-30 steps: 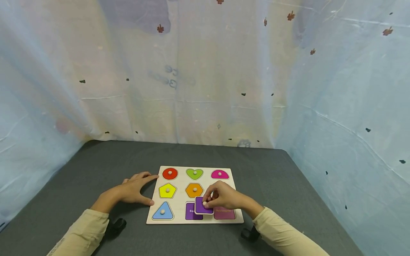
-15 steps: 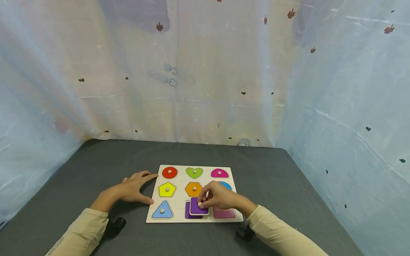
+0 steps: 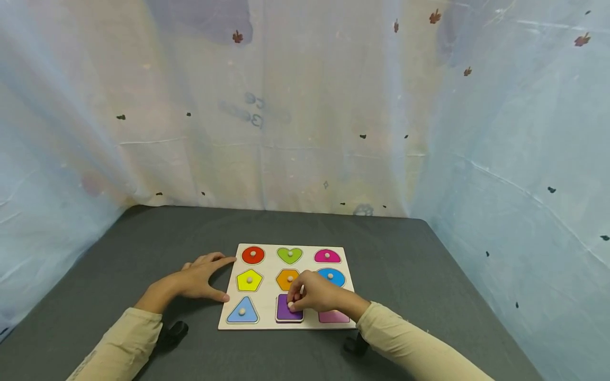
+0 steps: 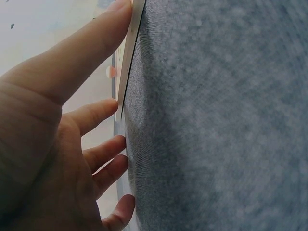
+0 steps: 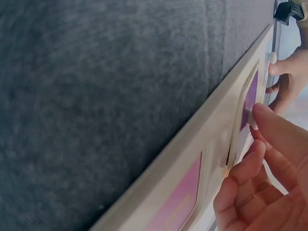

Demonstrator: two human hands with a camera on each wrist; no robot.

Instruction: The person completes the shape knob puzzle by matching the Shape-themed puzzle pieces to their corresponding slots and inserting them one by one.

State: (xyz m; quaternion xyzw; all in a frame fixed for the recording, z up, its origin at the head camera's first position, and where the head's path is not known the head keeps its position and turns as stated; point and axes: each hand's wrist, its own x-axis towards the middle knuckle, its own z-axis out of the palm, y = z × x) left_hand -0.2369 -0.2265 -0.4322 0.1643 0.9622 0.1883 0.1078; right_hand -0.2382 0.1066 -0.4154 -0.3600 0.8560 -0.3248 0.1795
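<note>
A pale wooden shape-puzzle board [image 3: 267,304] lies flat on the dark table. My right hand [image 3: 314,292] pinches the small white knob of a purple square puzzle piece [image 3: 284,312] over the square recess in the front row. In the right wrist view the purple piece [image 5: 249,98] sits slightly tilted, one edge raised above the board. My left hand [image 3: 200,278] rests at the board's left side, thumb and index finger spread, their tips against its edge. The left wrist view shows the thumb [image 4: 82,53] touching that edge [image 4: 126,72].
Seated on the board are a red circle [image 3: 253,255], green heart [image 3: 289,255], magenta half-circle [image 3: 327,256], yellow pentagon [image 3: 249,280], orange hexagon [image 3: 283,279], blue oval [image 3: 337,277] and blue triangle [image 3: 243,310]. A pink rectangular recess [image 3: 334,317] shows at front right. Pale curtains [image 3: 305,132] surround the table [image 3: 405,296].
My right hand has moved left with the purple square piece, from overlapping the square recess's right side to directly over it. The left hand stays at the board's edge.
</note>
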